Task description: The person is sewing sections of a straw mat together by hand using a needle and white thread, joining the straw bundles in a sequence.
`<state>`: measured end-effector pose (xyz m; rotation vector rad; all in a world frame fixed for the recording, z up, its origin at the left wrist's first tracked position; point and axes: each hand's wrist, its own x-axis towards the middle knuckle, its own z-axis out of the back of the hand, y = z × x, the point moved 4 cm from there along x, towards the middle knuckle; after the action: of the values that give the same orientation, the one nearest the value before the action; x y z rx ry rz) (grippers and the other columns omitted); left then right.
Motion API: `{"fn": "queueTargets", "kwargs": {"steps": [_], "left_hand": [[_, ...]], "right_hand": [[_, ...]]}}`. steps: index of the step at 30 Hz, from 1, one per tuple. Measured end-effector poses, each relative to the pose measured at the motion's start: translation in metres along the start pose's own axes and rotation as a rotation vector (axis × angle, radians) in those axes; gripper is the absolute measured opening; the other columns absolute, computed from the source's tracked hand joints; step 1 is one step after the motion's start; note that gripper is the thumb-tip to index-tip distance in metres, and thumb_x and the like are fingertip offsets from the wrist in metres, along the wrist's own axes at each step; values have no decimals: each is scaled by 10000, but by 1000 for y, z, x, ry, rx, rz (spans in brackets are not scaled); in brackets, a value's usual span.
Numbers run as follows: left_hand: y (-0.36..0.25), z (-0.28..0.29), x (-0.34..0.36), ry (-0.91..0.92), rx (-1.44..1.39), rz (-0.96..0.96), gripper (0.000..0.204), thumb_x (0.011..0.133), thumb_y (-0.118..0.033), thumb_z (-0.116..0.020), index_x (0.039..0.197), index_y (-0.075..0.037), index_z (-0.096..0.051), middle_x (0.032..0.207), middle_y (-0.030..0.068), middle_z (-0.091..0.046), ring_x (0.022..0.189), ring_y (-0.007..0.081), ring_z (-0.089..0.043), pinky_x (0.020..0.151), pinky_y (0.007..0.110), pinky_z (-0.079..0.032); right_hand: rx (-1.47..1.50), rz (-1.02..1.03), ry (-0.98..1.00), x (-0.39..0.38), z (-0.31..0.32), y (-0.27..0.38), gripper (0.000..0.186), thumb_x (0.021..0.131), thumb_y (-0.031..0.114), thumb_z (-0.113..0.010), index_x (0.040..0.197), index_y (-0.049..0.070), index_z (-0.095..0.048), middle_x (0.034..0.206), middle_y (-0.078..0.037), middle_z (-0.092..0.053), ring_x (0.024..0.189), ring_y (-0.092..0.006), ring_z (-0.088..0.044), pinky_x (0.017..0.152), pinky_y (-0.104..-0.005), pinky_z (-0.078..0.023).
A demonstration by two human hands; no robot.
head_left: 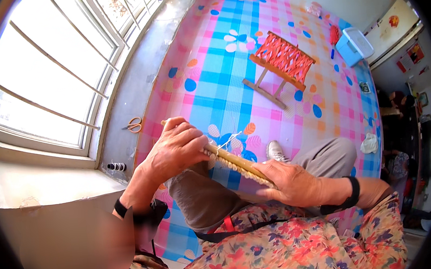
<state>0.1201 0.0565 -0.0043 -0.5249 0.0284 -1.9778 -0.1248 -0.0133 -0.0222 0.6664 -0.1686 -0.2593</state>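
Across my lap lies a pale wooden rod (pixel 235 160), held slanting in both hands. Along its lower side runs a row of cream, bead-like bumps (pixel 241 171); I cannot make out whether they are beads or knotted cord. A thin white string (pixel 229 140) sticks up from the rod near my left hand. My left hand (pixel 177 146) is closed around the rod's upper left end, and a bit of the tip shows past its fingers. My right hand (pixel 291 181) grips the lower right end, thumb on top; the hand hides that end.
Orange-handled scissors (pixel 134 125) and a small black-and-white cylinder (pixel 117 167) lie on the grey sill under the barred window (pixel 46 76). A wooden stool with a red woven seat (pixel 286 59) stands ahead on the checked sheet (pixel 218 97). Farther right is a blue lidded bin (pixel 353 47).
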Motion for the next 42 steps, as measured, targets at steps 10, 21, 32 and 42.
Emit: {"fn": "queueTargets", "kwargs": {"steps": [10, 21, 32, 42], "left_hand": [[-21, 6, -30, -51, 14, 115, 397, 676, -260, -788, 983, -72, -622, 971, 33, -624, 940, 192, -620, 961, 403, -404], [-24, 9, -43, -21, 36, 161, 336, 754, -309, -741, 972, -69, -653, 977, 48, -659, 927, 195, -634, 932, 384, -403], [-25, 8, -38, -27, 15, 164, 331, 777, -339, -713, 952, -64, -659, 957, 48, -649, 913, 191, -631, 931, 380, -400], [-25, 5, -38, -38, 9, 139, 303, 788, -310, -707, 961, -69, -650, 955, 34, -632, 918, 182, -627, 945, 383, -397]], "right_hand": [[91, 508, 99, 115, 9, -2, 98, 866, 195, -637, 895, 102, -627, 850, -95, -599, 893, -308, -633, 749, -396, -528], [251, 606, 427, 142, -5, 0, 59, 809, 110, -573, 833, 57, -581, 820, -125, -565, 771, -329, -631, 654, -409, -523], [445, 625, 521, 143, -7, -4, 189, 825, 63, -551, 1003, 86, -610, 815, -88, -478, 815, -280, -571, 664, -364, -491], [284, 620, 626, 146, 4, 6, 157, 803, 61, -559, 958, 48, -578, 828, -102, -484, 813, -285, -580, 657, -356, -503]]}}
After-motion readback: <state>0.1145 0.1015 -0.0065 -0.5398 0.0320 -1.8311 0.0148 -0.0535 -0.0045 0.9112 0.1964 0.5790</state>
